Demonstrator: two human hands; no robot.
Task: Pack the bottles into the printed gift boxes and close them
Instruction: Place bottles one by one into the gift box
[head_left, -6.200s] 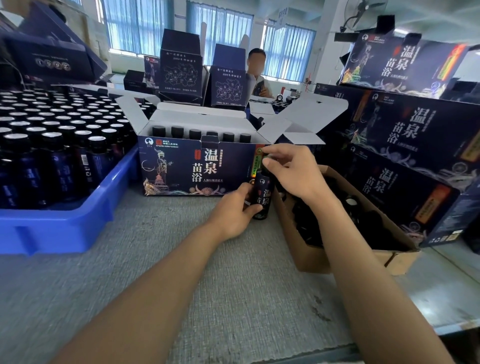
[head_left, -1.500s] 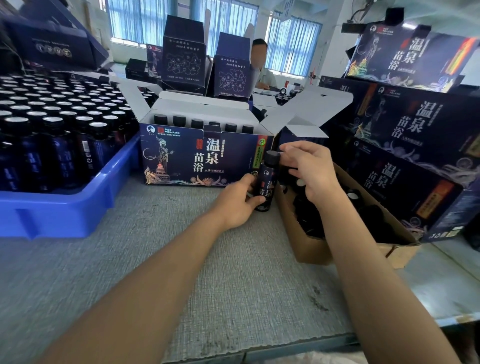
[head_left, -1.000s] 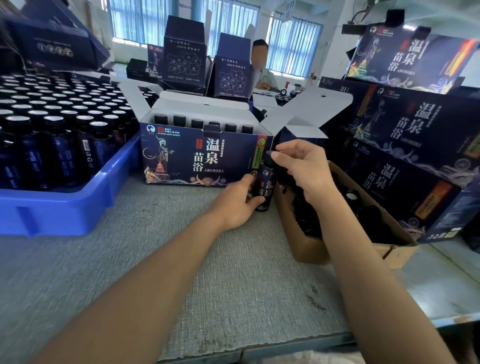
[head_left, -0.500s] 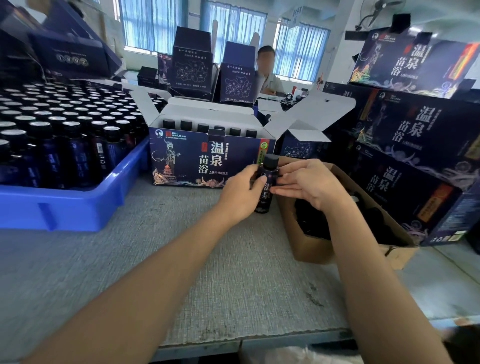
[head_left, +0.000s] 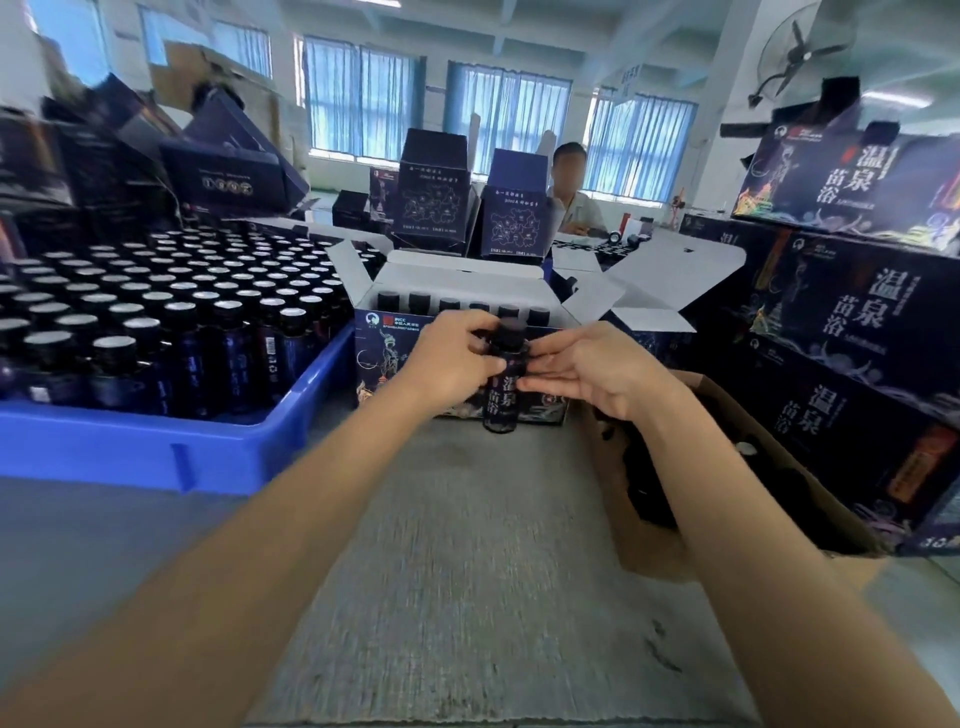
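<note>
Head camera: both hands meet on one dark bottle (head_left: 501, 402), straight ahead of the person. The left hand (head_left: 454, 366) has its fingers curled round the bottle's shoulder and neck, just below the black cap (head_left: 509, 332). The right hand (head_left: 592, 376) is nearly flat, its straight fingers (head_left: 540, 385) laid against the label from the other side, steadying rather than gripping. The bottle stands upright between the two palms, long axis vertical, cap up. Its base is low, at or just above the table (head_left: 467, 571); blur hides whether it touches.

Directly beyond the knuckles, just behind the bottle, stands the open gift box (head_left: 387, 353), flaps spread. A row of caps (head_left: 449, 304) shows along its far side, higher than the fingertips. The nearer side of the opening is partly hidden by the hands, so I cannot tell how much room is left, though it looks free.

The coming move turns on this: the opening lies forward of and above both hands, so the bottle likely has to rise over the near wall and go down cap-up, with no tilting. The left hand has the real hold and seems best placed to carry it.

Out past the left hand sits a blue tray (head_left: 156, 457) packed with upright bottles. Under the right wrist is a brown carton (head_left: 654, 551) of dark items.
</note>
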